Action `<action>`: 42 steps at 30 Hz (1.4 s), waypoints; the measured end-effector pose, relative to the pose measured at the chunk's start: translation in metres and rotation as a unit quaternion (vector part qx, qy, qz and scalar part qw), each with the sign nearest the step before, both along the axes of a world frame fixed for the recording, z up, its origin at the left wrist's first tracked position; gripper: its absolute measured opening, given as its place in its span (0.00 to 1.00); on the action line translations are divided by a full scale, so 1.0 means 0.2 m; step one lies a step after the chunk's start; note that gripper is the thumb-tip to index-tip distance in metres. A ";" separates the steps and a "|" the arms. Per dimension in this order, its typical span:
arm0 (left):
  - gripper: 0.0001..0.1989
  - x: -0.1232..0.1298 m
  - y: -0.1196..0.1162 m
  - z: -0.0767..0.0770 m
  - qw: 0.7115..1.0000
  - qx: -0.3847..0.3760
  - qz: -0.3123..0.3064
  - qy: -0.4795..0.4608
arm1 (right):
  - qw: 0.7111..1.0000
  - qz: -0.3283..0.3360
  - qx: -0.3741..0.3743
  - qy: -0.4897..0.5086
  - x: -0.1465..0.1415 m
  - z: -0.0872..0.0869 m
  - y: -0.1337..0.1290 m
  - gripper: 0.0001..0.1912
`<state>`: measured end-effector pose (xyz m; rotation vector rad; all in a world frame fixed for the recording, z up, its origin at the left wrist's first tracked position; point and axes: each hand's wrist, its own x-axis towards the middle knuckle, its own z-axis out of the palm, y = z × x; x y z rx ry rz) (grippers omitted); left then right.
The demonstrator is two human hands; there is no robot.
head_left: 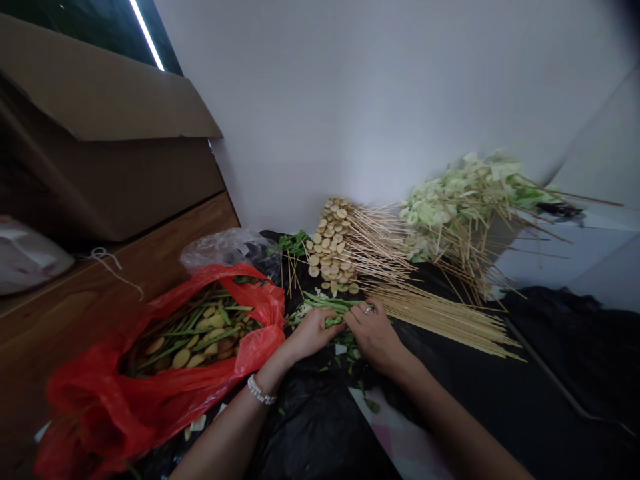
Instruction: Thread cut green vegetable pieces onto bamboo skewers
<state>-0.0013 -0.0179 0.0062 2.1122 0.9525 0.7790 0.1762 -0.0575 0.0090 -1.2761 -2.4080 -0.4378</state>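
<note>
Your left hand [314, 332] and right hand [374, 335] meet at the green stalks [327, 303]

In the head view, your left fingers curl inward, pinching a green piece [333, 322] just in front of the stalks. Your right fingers are bent, their tips meeting your left hand; you hide what lies between them, so I cannot tell whether they pinch anything. You wear a white bracelet [261, 391] on the left wrist and a ring [369, 310] on the right hand. The stalks lie just beyond your hands, over black plastic [315, 427]. To your left, a red bag [110, 393] gapes around potato slices [213, 322] and more green lengths. Beyond your hands, skewered pale slices [331, 243] are heaped beside a small green bundle [296, 243]. Bare sticks [445, 317] fan out to your right, and skewered leafy greens [460, 190] are piled farther back.
</note>
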 end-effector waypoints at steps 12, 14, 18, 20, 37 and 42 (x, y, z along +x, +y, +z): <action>0.15 0.04 -0.01 0.00 0.987 -0.105 0.027 -0.119 | 0.995 -0.059 -0.007 0.081 -0.05 -0.03 -0.02 0.09; 0.15 0.05 -0.01 0.00 0.985 -0.108 0.032 -0.132 | 0.994 -0.072 -0.002 0.086 -0.06 -0.04 -0.02 0.08; 0.16 0.06 -0.02 0.00 0.982 -0.116 0.044 -0.144 | 0.989 -0.113 0.006 0.096 -0.08 -0.05 -0.03 0.07; 0.16 0.07 -0.02 0.00 0.980 -0.124 0.044 -0.149 | 0.987 -0.124 0.006 0.101 -0.09 -0.06 -0.04 0.08; 0.19 0.08 -0.01 -0.03 0.906 -0.286 0.100 -0.296 | 0.893 0.015 -0.182 0.412 -0.07 -0.06 -0.01 0.14; 0.19 0.06 0.02 -0.02 0.867 -0.306 0.137 -0.368 | 0.786 0.021 -0.290 0.545 -0.09 -0.09 0.01 0.06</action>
